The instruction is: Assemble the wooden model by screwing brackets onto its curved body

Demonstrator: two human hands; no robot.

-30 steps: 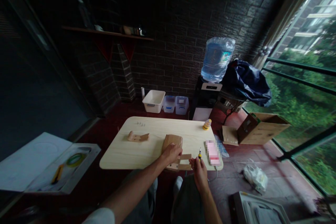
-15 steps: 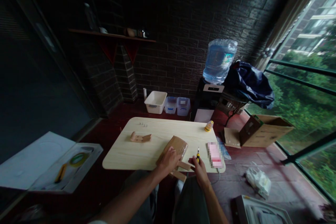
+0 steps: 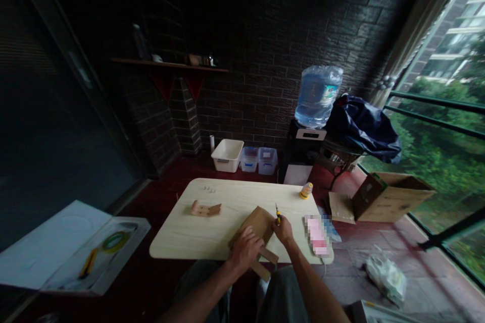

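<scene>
1. Two bare forearms reach in from the near side, and the left hand [image 3: 246, 250] lies palm down, fingers bent, on a wooden assembly [image 3: 260, 219]; whether it pinches, I cannot tell.
2. Over to the right hand [image 3: 283, 229]: fingers wrapped round a yellow-and-black screwdriver [image 3: 278, 216], slim shaft pointing far, knuckles beside the assembly's right edge.
3. What a shape, that assembly! Broad brown panel, smooth-faced, set askew at the near edge of the pale wood-grain table [image 3: 178, 234], two flat slats jutting near and right.
4. Far left, a smaller wooden piece [image 3: 205, 209], its ends raised, lies well apart.
</scene>
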